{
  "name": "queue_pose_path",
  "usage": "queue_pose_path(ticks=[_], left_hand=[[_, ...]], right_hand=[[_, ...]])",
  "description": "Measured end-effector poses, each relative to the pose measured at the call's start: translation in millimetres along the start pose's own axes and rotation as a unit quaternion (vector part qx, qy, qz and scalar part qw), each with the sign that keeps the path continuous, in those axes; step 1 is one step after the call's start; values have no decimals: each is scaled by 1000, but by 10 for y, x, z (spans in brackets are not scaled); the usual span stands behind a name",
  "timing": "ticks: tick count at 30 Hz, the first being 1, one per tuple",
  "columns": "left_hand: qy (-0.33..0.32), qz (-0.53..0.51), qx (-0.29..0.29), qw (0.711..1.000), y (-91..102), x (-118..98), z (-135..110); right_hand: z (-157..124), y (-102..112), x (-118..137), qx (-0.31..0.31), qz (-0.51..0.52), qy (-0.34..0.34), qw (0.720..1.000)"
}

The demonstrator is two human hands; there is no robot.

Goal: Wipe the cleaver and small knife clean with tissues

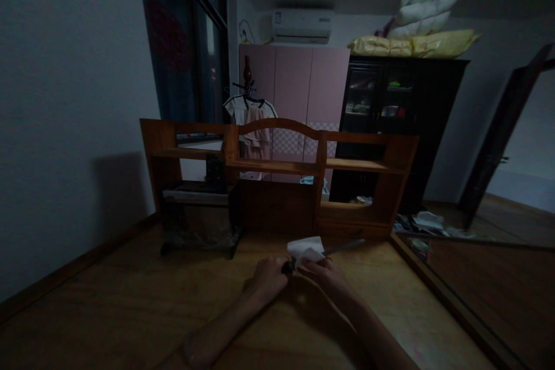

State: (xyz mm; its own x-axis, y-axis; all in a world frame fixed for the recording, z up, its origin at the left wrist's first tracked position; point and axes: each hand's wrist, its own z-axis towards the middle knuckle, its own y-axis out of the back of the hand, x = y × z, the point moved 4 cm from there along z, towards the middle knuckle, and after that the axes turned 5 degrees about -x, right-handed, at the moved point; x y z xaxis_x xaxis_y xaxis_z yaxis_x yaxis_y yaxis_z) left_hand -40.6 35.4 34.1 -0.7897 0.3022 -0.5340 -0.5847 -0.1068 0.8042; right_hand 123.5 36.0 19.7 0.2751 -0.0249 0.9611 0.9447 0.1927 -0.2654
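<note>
My left hand [267, 278] is closed round the dark handle of a knife [342, 247], whose grey blade points right and away over the wooden desk [130, 295]. My right hand [324, 273] pinches a white tissue [306, 248] against the blade near the handle. Both hands rest low over the desk's middle, just in front of the wooden shelf unit [277, 176].
The shelf unit stands at the desk's back edge, with a dark clear-fronted box [197, 225] at its left. The desk's right edge [437, 286] drops to the floor. Behind are a pink wardrobe [299, 87], a black cabinet [399, 121] and a window [186, 40].
</note>
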Motion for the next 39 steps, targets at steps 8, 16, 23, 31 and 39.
queue_pose_path(ticks=[8,16,23,31,39], left_hand=[[41,10,-7,999,-85,58,30],[50,-11,-20,998,-81,84,31],[63,-24,-16,998,-108,90,31],[90,-51,-1,995,-55,22,10],[90,-57,1,994,-44,26,11]], right_hand=[[73,77,-53,-36,4,29,999],[108,310,252,-127,55,55,989],[59,118,110,-54,-10,42,998],[64,22,70,-59,-20,45,997],[107,163,103,-105,33,45,993]])
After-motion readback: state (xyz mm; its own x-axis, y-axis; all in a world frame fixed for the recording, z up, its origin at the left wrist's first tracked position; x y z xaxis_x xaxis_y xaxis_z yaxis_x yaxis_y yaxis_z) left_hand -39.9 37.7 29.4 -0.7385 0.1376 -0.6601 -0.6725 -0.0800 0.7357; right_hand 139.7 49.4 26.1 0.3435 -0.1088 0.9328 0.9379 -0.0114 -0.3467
